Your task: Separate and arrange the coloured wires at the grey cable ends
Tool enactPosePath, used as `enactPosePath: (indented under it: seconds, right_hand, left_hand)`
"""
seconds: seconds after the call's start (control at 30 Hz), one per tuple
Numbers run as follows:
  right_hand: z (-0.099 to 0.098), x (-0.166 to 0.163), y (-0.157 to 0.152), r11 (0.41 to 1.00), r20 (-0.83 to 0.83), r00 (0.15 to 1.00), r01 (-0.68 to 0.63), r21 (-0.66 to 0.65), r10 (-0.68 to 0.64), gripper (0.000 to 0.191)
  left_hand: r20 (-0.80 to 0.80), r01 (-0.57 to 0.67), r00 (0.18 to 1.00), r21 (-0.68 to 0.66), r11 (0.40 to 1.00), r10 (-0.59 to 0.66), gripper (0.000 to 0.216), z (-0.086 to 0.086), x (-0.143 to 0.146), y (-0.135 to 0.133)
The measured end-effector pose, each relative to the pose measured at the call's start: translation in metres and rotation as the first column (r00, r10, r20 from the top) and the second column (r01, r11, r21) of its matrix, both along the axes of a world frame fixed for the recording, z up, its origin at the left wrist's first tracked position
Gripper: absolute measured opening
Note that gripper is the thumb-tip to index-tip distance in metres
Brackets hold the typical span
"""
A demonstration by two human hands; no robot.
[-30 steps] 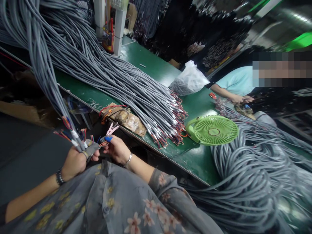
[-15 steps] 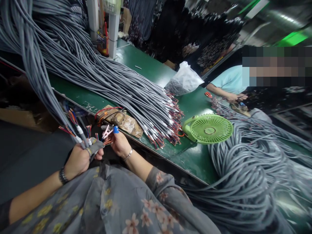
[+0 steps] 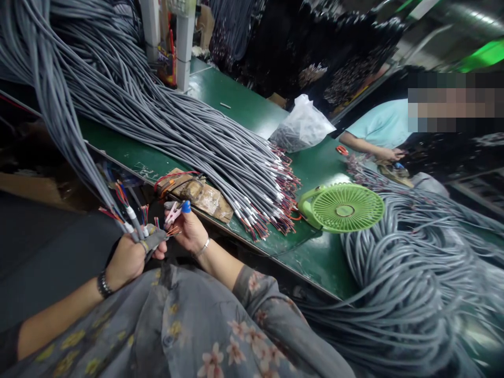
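Note:
My left hand, with grey coverings on its fingers, is closed around several grey cables. Their white-banded ends fan out above the fist into thin coloured wires. Bare copper-coloured wire tips stick out from its fingertips toward my right hand. That hand, wearing a blue wrap on the thumb, pinches a small pale pink clip that looks like a clothes peg. The clip is close above the wire tips; whether it touches them I cannot tell.
A thick bundle of grey cables lies across the green table. Beside it are a taped cardboard piece, a white plastic bag and a green fan. Coiled cables fill the right; a co-worker's hand is beyond.
The pink clip has turned a little, and its spread arms look closer together. My right hand has shifted slightly left. My left hand keeps its hold, while the view has moved a little.

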State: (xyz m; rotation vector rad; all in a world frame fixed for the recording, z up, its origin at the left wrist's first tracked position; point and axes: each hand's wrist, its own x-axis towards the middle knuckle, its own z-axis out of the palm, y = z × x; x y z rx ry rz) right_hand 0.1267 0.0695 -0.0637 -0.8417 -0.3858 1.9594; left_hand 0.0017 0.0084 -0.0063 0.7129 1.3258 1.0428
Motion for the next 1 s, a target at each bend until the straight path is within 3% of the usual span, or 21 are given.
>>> enactPosePath:
  seconds: [0.13,0.23,0.37,0.5,0.63,0.8,1.0]
  right_hand:
    - [0.01,0.006,-0.005,0.998,0.004,0.998,-0.063,-0.026,0.063,0.062]
    - [0.013,0.013,-0.008,0.994,0.009,0.994,-0.113,-0.013,0.113,0.054]
    - [0.01,0.017,-0.011,0.997,0.068,0.996,-0.053,0.051,0.05,0.034]
    - [0.006,0.016,-0.012,0.993,0.1,0.994,-0.053,0.104,0.043,0.039]
    - [0.006,0.015,-0.011,0.995,0.073,0.995,-0.076,0.067,0.071,0.04]
    - [0.008,0.01,-0.009,1.0,0.058,0.998,-0.002,0.017,0.001,0.035]
    - [0.011,0.007,-0.01,1.0,0.022,1.0,-0.007,-0.023,0.008,0.044]
  left_hand:
    - [-0.014,0.033,0.999,0.041,0.999,-0.032,0.034,-0.004,-0.008,-0.004]
    - [-0.042,0.039,0.998,0.04,0.998,-0.038,0.031,-0.008,-0.014,-0.009]
    - [-0.006,-0.003,1.0,0.065,0.998,0.003,0.026,-0.006,-0.014,-0.011]
    - [0.039,-0.067,0.997,0.043,0.997,0.066,0.027,0.003,-0.004,-0.006]
    - [0.044,-0.091,0.995,0.015,0.996,0.09,0.032,0.006,0.001,0.0]
    - [0.039,-0.075,0.996,0.01,0.997,0.074,0.034,0.002,0.001,0.002]
    - [0.002,-0.058,0.998,0.042,0.997,0.058,0.032,0.0,-0.002,-0.002]
